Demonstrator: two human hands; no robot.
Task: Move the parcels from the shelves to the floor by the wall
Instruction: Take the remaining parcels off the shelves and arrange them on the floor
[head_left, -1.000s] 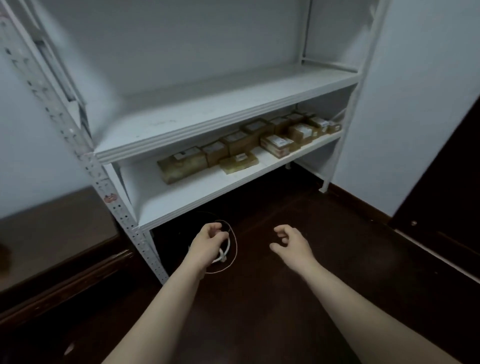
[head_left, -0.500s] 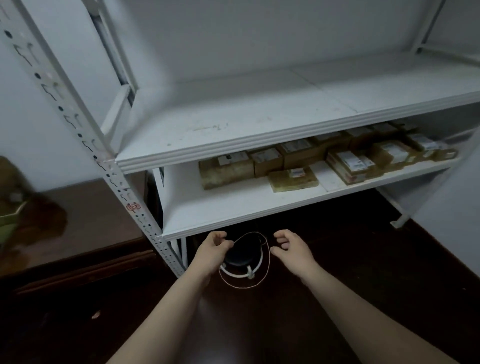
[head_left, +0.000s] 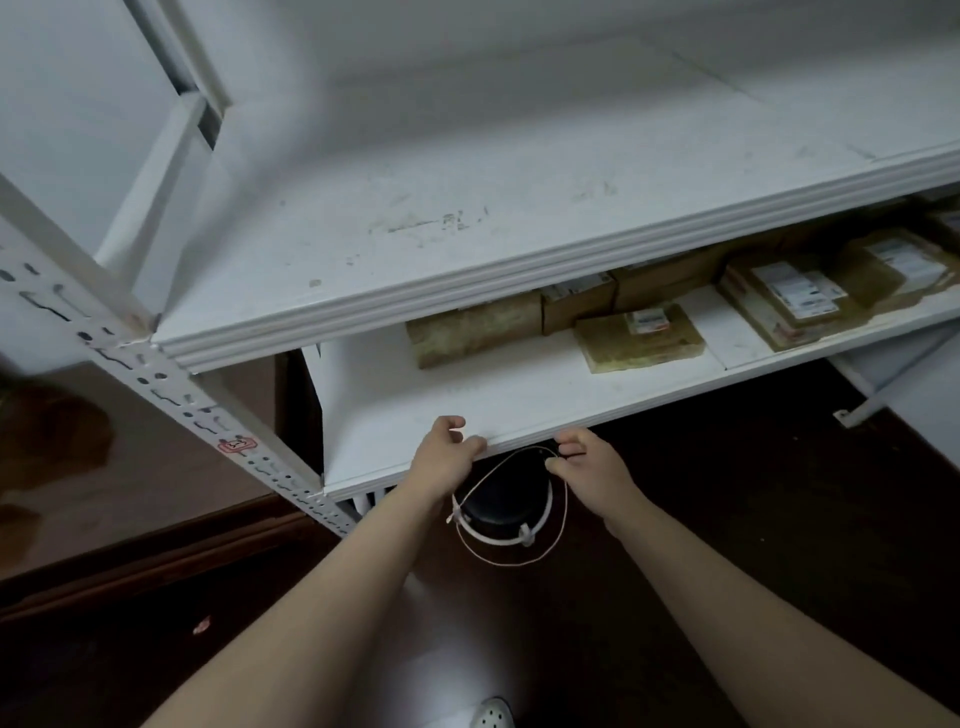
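Note:
Several brown cardboard parcels with white labels lie in a row on the lower shelf (head_left: 519, 410) of a white metal rack. The nearest parcel (head_left: 472, 332) is at the left of the row, a flat one (head_left: 639, 338) lies in front, and a stack (head_left: 784, 296) sits further right. My left hand (head_left: 447, 457) is at the lower shelf's front edge with fingers loosely curled, holding nothing. My right hand (head_left: 587, 467) hovers just below that edge, also loosely curled and empty. Both hands are well short of the parcels.
The upper shelf (head_left: 467, 208) is bare and overhangs the parcels. A perforated upright (head_left: 156, 374) stands at left, with a low brown cabinet (head_left: 130, 467) beyond it. On the dark floor under the shelf is a black round object (head_left: 504, 499) with a white ring and wire loop.
The view has moved closer to the rack and swung left. Both hands rose from above the floor to the lower shelf's front edge.

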